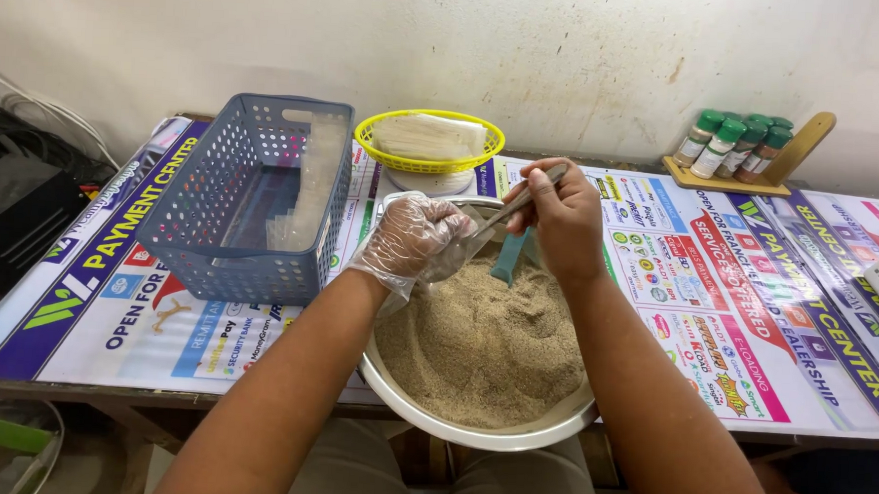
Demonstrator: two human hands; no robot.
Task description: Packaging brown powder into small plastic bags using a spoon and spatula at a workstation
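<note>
— Where was the bowl?
— The metal bowl (471, 431) of grainy mix sat centre frame, at the desk's (752, 320) front edge.
— Your fingers?
— My right hand (559, 218) gripped a utensil (525, 201), tongs maybe; my gloved left hand (412, 238) was curled at its tip.

A: Which colours mark the items at frame centre?
B: The metal bowl (471, 431) is silver; its grain fill (480, 348) is tan; the scoop (509, 258) is teal.
A: And the upper left?
B: The perforated basket (249, 204) is grey-blue; the round basket (429, 141) is yellow. The spice jars (735, 146), upper right, have green caps.
</note>
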